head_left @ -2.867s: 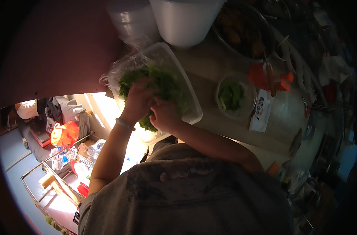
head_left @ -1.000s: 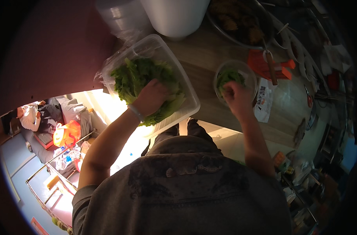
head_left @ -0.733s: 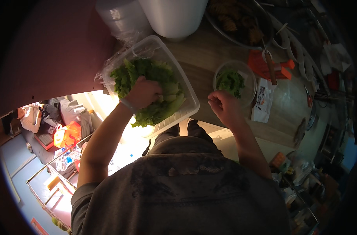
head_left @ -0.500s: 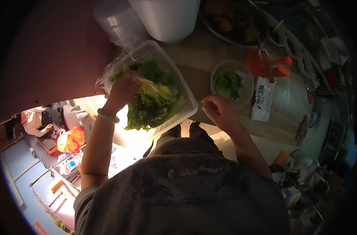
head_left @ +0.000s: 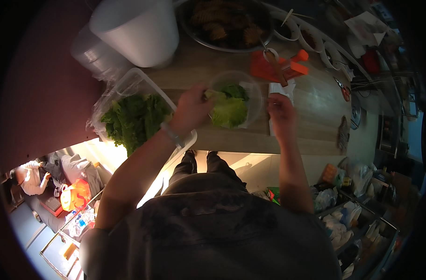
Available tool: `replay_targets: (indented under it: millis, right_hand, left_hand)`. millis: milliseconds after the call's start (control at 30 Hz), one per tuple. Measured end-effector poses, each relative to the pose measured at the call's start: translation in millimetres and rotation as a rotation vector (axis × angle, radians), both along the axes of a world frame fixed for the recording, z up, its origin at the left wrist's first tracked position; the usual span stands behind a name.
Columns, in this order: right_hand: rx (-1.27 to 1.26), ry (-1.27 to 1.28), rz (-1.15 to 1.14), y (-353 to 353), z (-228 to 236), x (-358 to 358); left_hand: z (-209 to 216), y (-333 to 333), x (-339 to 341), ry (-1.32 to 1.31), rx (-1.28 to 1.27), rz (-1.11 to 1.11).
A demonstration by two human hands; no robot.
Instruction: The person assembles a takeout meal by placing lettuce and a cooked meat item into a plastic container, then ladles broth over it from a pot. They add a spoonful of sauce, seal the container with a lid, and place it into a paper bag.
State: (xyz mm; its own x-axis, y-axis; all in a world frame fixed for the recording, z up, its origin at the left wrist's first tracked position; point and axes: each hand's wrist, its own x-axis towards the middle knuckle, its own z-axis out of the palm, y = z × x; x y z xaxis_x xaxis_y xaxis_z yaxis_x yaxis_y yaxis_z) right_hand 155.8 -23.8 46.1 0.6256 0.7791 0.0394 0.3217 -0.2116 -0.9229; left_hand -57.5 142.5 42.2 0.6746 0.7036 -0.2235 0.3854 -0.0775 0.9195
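My left hand (head_left: 193, 109) pinches a pale green lettuce leaf (head_left: 229, 112) over a clear round bowl (head_left: 256, 95). Darker lettuce (head_left: 235, 91) lies in this bowl, partly under the leaf. Just right of the bowl is my right hand (head_left: 283, 114), its fingers curled in; whether anything is between them is hidden. It overlaps a white paper packet (head_left: 285, 88). Beside my left forearm, a translucent rectangular tub (head_left: 152, 81) holds a heap of lettuce leaves (head_left: 138, 116).
Behind stand a white bucket (head_left: 138, 32), stacked clear lids (head_left: 94, 51) and a metal basin (head_left: 222, 48) of dark food. An orange holder (head_left: 269, 67), small sauce bowls (head_left: 311, 39) and scissors (head_left: 344, 91) are on the right. Another person (head_left: 33, 177) sits at lower left.
My left hand has moved right from the lettuce tub to the round bowl, carrying a leaf. My right hand has shifted beside the paper packet. The view has shifted to the right.
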Motion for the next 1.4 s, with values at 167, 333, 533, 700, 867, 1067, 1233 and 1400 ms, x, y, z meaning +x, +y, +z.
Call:
replay_targets:
  millis: [167, 333, 533, 700, 867, 1067, 1233, 1400]
  right_hand:
    - [-0.235, -0.347, 0.269, 11, 3, -18]
    - [-0.61, -0.517, 0.593, 38, -26, -37]
    - [-0.893, -0.503, 0.703, 69, -78, -38]
    - [-0.873, -0.389, 0.745, 83, -50, -32]
    - [-0.444, -0.376, 0.667, 60, 21, -62]
    - [-0.176, 0.028, 0.851, 142, 4, -167]
    - [0.099, -0.187, 0.724, 272, -46, -262]
    - [-0.079, -0.357, 0.601, 333, -82, -300]
  left_hand:
    - [-11, -6, 48, 0.019, 0.91, -0.089]
    - [-15, -14, 51, 0.6, 0.876, -0.806]
    - [-27, -20, 78, 0.828, 0.644, -0.958]
    - [-4, -14, 47, 0.614, 0.77, -0.873]
    - [15, 20, -105, 0.198, 0.698, 0.178]
    - [-38, 117, -310, 0.461, 0.447, 0.943]
    - [-69, 131, -346, 0.099, -0.546, 1.088]
    - [-86, 131, -351, -0.14, -0.555, 1.069]
